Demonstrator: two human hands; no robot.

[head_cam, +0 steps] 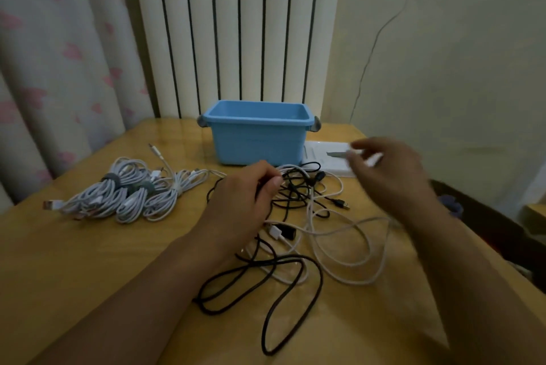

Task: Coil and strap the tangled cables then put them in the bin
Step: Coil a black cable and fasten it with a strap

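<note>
A tangle of black and white cables [298, 217] lies on the table in front of the blue bin [257, 134]. My left hand [245, 199] pinches a strand of the tangle at its upper edge. To the right, a little above the table, my right hand [390, 169] is blurred and pinches what looks like the end of a white cable [351, 246]. Several coiled white cables [127, 193], some bound with grey straps, lie at the left. Nothing shows inside the bin.
A white flat pack [328, 158] with a dark strip on it lies right of the bin. The yellow table [88, 261] ends at a dark chair on the right. A radiator and a curtain stand behind.
</note>
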